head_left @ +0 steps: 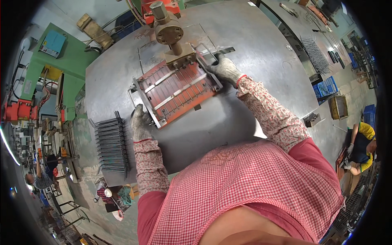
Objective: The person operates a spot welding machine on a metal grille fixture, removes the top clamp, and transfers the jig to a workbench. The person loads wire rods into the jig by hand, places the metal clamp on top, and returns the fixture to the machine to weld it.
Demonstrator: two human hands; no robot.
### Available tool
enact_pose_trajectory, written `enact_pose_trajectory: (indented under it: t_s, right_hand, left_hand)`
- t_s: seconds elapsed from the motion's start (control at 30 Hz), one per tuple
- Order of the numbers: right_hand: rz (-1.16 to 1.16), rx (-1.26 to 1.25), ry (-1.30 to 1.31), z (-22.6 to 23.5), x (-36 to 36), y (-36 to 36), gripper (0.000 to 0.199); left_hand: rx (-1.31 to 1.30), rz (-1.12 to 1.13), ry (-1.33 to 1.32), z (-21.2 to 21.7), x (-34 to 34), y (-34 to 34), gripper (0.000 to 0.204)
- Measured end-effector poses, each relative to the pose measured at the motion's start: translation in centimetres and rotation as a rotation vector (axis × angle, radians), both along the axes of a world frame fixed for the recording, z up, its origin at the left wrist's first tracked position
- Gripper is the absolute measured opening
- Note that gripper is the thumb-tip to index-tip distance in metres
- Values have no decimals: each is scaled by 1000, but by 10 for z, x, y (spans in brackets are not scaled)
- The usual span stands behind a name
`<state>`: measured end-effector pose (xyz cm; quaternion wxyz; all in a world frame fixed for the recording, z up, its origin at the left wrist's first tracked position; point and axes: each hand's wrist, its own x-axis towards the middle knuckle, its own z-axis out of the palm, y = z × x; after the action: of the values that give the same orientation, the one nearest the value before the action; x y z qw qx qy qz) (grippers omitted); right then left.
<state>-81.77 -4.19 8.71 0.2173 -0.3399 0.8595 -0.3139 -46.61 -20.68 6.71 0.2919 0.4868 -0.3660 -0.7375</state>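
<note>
Grey steel table (253, 61) fills centre of frame. Red jig (176, 92) at upper centre, wire grid on it. Left hand (140, 122) closed on jig's lower-left corner; right hand (224, 68) closed on wire frame (205, 55) (both gloved). Stack of wire grids (111, 143) at left; green machine (67, 61) upper left.

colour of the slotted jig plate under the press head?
Rusty red-brown jig plate with pale metal cross strips; head view shows it best.

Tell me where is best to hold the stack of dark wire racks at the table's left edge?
Probably grip the stack of dark wire racks across its long sides, coming from above: the racks lie flat and the wires run crosswise, so both ends stay free.
</note>
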Motion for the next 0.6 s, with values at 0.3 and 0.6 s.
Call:
enact_pose_trajectory:
  t_s: [0.3,0.6]
  right_hand:
    - [-87,-156,183,0,-12,21,79]
    - [-298,-151,-218,-11,-38,64,85]
  left_hand:
    - [-253,-769,-116,49,-51,190,41]
    - [-780,-34,-520,48,-61,45,67]
